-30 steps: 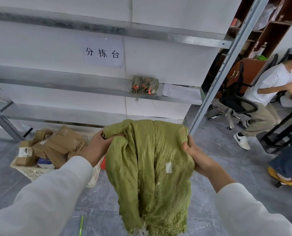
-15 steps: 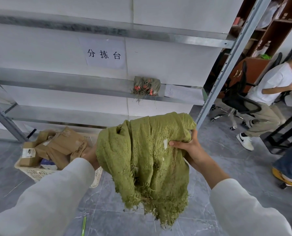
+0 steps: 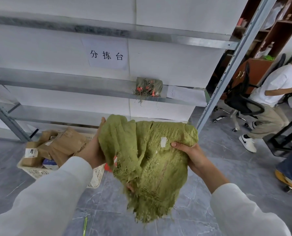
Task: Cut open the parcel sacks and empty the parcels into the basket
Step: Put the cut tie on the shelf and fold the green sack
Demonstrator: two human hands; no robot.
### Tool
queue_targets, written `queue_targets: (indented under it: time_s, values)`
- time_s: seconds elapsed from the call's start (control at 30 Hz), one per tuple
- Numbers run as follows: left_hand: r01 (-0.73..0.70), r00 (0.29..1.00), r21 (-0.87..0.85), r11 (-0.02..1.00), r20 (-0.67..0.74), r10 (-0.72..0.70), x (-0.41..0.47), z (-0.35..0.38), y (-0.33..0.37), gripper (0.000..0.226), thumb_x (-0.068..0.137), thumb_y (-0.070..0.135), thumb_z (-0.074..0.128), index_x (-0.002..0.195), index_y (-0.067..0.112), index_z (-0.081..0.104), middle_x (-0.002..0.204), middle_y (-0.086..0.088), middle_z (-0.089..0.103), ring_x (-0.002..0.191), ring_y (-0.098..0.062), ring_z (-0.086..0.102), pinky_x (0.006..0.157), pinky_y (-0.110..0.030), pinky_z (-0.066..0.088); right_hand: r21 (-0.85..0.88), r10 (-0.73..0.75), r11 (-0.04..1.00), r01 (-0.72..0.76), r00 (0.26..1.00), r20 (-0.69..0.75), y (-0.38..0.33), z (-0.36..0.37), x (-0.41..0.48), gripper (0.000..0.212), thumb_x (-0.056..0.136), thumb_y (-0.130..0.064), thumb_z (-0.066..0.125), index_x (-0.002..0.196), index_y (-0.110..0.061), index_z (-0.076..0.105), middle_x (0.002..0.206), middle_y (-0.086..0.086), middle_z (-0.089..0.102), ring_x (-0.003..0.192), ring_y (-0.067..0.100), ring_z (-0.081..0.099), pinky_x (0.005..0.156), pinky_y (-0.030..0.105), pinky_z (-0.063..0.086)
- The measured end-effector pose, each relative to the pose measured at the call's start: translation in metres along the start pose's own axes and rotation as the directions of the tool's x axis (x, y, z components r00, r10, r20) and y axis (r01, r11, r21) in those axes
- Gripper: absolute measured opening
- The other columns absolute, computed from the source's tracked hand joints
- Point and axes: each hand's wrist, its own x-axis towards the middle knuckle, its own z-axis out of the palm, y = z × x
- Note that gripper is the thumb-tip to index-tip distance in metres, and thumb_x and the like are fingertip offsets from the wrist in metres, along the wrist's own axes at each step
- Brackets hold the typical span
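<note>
A limp green woven sack [image 3: 147, 159] hung above the grey tiled floor [image 3: 218, 150]. The left hand [image 3: 94, 150] clasped its left edge and the right hand [image 3: 191, 154] curled its fingers into the right side, seemingly bunching it up, emptied. Brown cardboard parcels [image 3: 63, 145] lay in the white lattice basket [image 3: 94, 176], lower left.

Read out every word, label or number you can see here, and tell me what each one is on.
"分拣台": on the paper sign on the white wall.
Label on a parcel in the basket: dark marks, too small to read.
Print on the brown parcel: blurred, unreadable.
White tag on the sack: no legible text.
Sheet on the shelf: too faint to read.
</note>
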Motion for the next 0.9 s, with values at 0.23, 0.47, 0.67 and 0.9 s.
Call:
queue_targets:
  time_s: [0.23,0.47,0.67,0.9]
  values:
    - [-0.046,0.925,0.609,0.792,-0.274,0.264,-0.005,0.036,-0.022,0.091,0.058,0.052,0.086,0.126,0.014,0.038,0.106,-0.001,0.061,0.087,-0.015,0.064,0.074,-0.032,0.055,0.008,0.087,0.996,-0.087,0.979,-0.185,-0.005,0.013,0.002,0.063,0.060,-0.036,0.088,0.114,-0.017,0.061,0.093,0.003,0.077,0.085,0.023,0.074,0.062,0.034,0.059]
    - [-0.228,0.815,0.573,0.787,-0.330,0.476,0.012,0.027,-0.034,0.075,0.070,0.032,0.085,0.121,0.020,0.031,0.101,0.008,0.055,0.086,0.002,0.052,0.060,-0.015,0.038,0.035,0.261,0.965,-0.258,0.959,-0.112,-0.004,0.022,0.000,0.071,0.070,-0.056,0.076,0.123,-0.013,0.055,0.107,0.008,0.073,0.092,0.023,0.073,0.065,0.034,0.059]
    - [-0.217,0.815,0.325,0.920,-0.459,0.354,0.041,0.026,-0.026,0.072,0.068,0.036,0.087,0.124,0.011,0.049,0.103,-0.014,0.066,0.082,-0.023,0.067,0.050,-0.021,0.056,-0.156,0.098,0.982,-0.104,0.994,-0.044,0.008,0.031,0.016,0.098,0.054,-0.031,0.091,0.135,-0.018,0.038,0.120,0.010,0.065,0.106,0.029,0.066,0.087,0.044,0.057]
    - [-0.049,0.965,0.052,0.997,-0.255,0.061,0.087,0.040,-0.011,0.039,0.073,0.027,0.070,0.105,0.005,0.066,0.089,-0.017,0.074,0.077,-0.028,0.073,0.064,-0.039,0.060,-0.160,-0.081,0.986,0.042,0.967,-0.240,0.002,-0.013,0.061,0.105,0.047,-0.027,0.091,0.131,-0.027,0.028,0.135,0.010,0.047,0.120,0.026,0.054,0.091,0.046,0.054]
